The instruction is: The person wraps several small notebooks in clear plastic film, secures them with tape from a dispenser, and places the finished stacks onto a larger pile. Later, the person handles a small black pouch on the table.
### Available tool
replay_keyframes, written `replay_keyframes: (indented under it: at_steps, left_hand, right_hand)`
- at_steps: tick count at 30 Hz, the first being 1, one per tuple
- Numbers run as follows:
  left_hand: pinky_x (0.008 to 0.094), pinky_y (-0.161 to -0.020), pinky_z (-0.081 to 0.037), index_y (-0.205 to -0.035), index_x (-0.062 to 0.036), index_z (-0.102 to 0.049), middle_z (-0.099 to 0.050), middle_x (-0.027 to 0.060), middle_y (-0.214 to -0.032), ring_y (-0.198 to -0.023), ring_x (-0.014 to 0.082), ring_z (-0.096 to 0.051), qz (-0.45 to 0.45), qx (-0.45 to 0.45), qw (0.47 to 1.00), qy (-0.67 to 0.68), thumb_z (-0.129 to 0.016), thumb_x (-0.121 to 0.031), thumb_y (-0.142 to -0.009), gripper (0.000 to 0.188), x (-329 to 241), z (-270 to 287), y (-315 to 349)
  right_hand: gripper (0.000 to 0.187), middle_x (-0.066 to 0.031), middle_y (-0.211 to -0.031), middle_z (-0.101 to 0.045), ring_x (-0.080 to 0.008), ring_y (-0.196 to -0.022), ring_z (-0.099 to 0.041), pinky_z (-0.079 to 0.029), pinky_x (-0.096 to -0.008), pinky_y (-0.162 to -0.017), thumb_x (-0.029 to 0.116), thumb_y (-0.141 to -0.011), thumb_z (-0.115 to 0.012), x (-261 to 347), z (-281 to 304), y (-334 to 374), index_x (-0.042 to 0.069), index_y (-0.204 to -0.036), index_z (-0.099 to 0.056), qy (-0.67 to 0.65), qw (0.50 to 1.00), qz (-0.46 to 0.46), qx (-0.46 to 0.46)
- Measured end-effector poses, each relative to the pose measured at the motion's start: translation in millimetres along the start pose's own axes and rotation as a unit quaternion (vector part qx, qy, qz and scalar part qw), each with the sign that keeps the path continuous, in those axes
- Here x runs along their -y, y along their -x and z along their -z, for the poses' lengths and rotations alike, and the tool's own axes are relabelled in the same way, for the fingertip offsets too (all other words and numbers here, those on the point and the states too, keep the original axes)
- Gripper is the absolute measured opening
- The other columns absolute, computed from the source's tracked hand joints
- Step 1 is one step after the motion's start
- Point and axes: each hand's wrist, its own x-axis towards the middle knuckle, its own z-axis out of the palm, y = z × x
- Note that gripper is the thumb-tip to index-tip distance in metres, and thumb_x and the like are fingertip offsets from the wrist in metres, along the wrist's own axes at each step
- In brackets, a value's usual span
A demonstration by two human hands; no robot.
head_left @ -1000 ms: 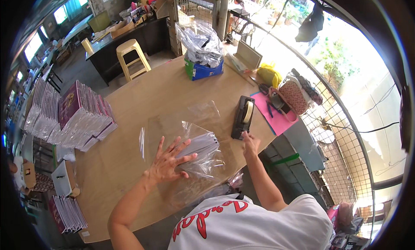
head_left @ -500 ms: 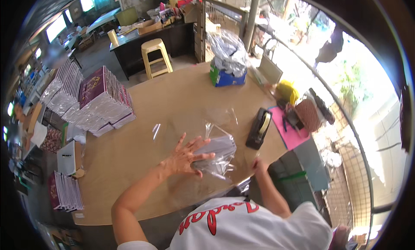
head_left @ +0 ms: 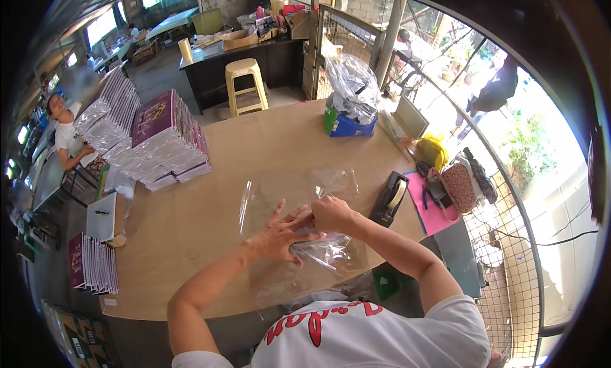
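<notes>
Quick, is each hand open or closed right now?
Left hand: open, spread on the plastic.
Right hand: closed; can't tell if it holds anything.

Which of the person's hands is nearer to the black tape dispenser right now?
Right. The right hand, curled over the clear plastic, is left of the tape dispenser, apart from it. The left hand, fingers spread, is farther left.

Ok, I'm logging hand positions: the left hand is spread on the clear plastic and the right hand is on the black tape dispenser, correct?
Not quite: the head view shows the right hand at the clear plastic beside the spread left hand, not on the black tape dispenser.
</notes>
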Motion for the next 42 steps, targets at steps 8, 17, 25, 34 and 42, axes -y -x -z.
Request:
replay_keyframes:
  at_steps: [8,17,25,34,42]
  left_hand:
    - [0.0709,-0.112,-0.006,-0.128,-0.0403,-0.062,-0.021,0.0124,-0.163,-0.149,0.0379,-0.019,0.147,-0.189,0.966,-0.098,-0.079,-0.053,-0.067,0.064,-53.5,-26.7,-13.3]
    - [0.0485,-0.115,-0.03,-0.13,-0.0064,-0.058,-0.046,0.0205,-0.145,-0.139,0.0331,-0.038,0.205,-0.48,0.779,0.348,-0.077,-0.021,-0.084,0.052,-31.4,51.2,-49.4]
    - [0.0467,-0.112,-0.034,-0.138,-0.0093,-0.048,-0.044,0.0163,-0.143,-0.134,0.0253,-0.042,0.146,-0.397,0.819,0.387,-0.08,-0.02,-0.077,0.07,-21.0,56.4,-5.2]
    - [0.0503,-0.113,-0.03,-0.097,-0.0162,-0.069,-0.045,0.0163,-0.141,-0.135,0.0334,-0.041,0.214,-0.376,0.885,0.174,-0.08,-0.014,-0.073,0.026,-67.8,49.2,-39.8]
    - [0.0525,-0.111,-0.031,-0.106,-0.0078,-0.063,-0.046,0.0197,-0.136,-0.134,0.0366,-0.042,0.181,-0.583,0.688,0.393,-0.08,-0.019,-0.078,0.034,-78.0,77.9,-10.0]
  right_hand:
    - [0.054,-0.0144,-0.08,-0.071,-0.0317,-0.08,-0.071,-0.056,-0.0419,-0.067,0.062,-0.073,-0.074,-26.5,-5.6,30.9,0.009,-0.085,-0.074,0.088,0.983,-0.092,-0.131]
    - [0.042,-0.0131,-0.125,-0.056,-0.0314,-0.12,-0.054,-0.041,-0.0447,-0.105,0.019,-0.065,-0.088,-18.6,-32.0,88.0,0.011,-0.103,-0.071,-0.177,0.898,0.108,-0.388]
    - [0.048,-0.0158,-0.136,-0.045,-0.0303,-0.135,-0.039,-0.035,-0.0495,-0.111,0.02,-0.07,-0.086,-46.4,-32.1,119.9,0.006,-0.112,-0.067,-0.305,0.88,0.101,-0.35]
    - [0.03,-0.0172,-0.134,-0.048,-0.0355,-0.134,-0.04,-0.03,-0.0564,-0.113,-0.003,-0.069,-0.075,-10.6,28.4,107.9,0.005,-0.098,-0.073,-0.428,0.801,0.17,-0.383]
    - [0.032,-0.0208,-0.136,-0.047,-0.0347,-0.136,-0.038,-0.034,-0.0501,-0.111,0.011,-0.071,-0.083,-29.9,18.1,91.0,0.01,-0.1,-0.069,-0.528,0.68,0.154,-0.485]
